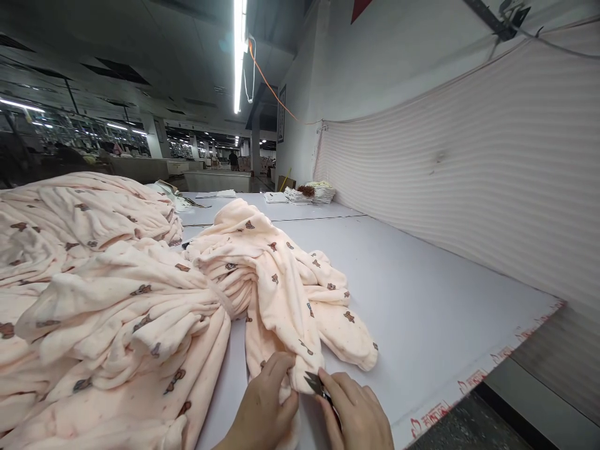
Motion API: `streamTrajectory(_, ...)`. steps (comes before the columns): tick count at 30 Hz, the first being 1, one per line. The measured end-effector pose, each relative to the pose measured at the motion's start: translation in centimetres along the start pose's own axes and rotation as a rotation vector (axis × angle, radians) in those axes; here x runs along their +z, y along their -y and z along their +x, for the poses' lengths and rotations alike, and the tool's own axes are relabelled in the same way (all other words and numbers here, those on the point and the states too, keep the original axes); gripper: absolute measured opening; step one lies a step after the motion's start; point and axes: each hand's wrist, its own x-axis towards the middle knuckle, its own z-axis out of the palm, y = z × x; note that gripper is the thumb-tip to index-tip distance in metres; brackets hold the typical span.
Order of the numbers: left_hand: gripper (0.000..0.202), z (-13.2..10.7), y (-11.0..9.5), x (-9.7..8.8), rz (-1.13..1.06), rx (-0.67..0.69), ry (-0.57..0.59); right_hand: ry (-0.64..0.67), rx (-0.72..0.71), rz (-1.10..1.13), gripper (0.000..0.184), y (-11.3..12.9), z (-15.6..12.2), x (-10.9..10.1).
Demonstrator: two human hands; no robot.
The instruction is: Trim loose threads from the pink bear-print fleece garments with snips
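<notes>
Two hands nearest us, both busy: our left hand (272, 400) has its fingers pinched on the near edge of the pale pink fleece garment (285, 300), and our right hand (359, 409) is wrapped around small dark snips (313, 382), blades right at that edge. The garment sits mid-table, with the big gathered bunch (140, 306) of matching fleece to its left; we can't tell if the two are joined. Progress-wise, we'd call it mid-trim on this edge: snips in place, but no cut end we can make out. The other sleeve-like end on the right isn't being touched, and we can't say whether it's been done. Farther left there's another fleece heap (94, 203), so plenty might be left, though nothing shows which pieces are finished. Way at the far end of the table (398, 281), just paper stacks (302, 195).
</notes>
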Motion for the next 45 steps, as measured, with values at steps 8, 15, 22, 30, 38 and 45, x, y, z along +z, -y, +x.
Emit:
streamTrajectory(8,0.043,-0.3,0.8,0.1,0.011,0.115,0.014,0.032,-0.046,-0.022,0.028,0.2,0.7,-0.7)
streamTrajectory(15,0.038,-0.4,0.9,0.0,0.042,0.096,-0.025,-0.07,0.087,0.054,0.032,0.4,0.3,0.2)
streamTrajectory(22,0.034,-0.5,0.4,-0.3,0.032,0.07,-0.009,-0.026,0.061,0.116,0.031,0.3,-0.3,-0.2)
streamTrajectory(30,0.033,-0.5,0.5,-0.4,0.039,0.045,-0.004,0.019,0.146,0.197,0.025,0.3,0.2,-0.1)
streamTrajectory(38,0.025,0.1,-0.4,-1.4,-0.182,-0.01,0.115,-0.137,0.513,0.264,0.025,1.0,-0.8,3.3)
streamTrajectory(45,0.026,0.7,-0.9,-1.3,-0.931,-0.511,0.304,-0.041,0.638,0.39,0.018,-0.4,0.9,3.0)
